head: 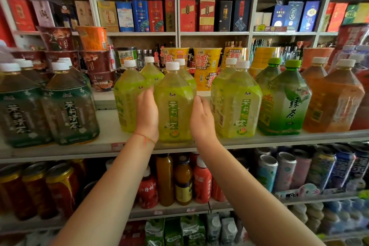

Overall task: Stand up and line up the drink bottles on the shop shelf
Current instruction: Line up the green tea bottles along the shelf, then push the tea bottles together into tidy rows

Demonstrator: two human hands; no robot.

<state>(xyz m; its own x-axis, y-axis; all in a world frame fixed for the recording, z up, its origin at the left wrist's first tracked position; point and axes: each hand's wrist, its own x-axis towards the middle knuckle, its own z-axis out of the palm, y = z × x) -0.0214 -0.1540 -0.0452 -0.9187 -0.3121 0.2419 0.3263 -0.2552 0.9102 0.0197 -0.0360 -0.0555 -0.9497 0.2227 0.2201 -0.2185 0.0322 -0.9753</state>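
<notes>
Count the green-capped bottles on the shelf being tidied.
2. Both stand right of centre: a rear green-capped bottle and a front green-capped bottle with a green tea label, between the yellow-green and brown tea bottles. More may be hidden behind them.

The pale shop shelf [107, 136] carries a row of large upright drink bottles. From left to right stand dark green tea bottles [67, 106], yellow-green bottles [173, 106] with white caps, green-capped bottles [285, 102] and amber bottles [335, 102]. Noodle cups [206, 66] stand behind them.
</notes>
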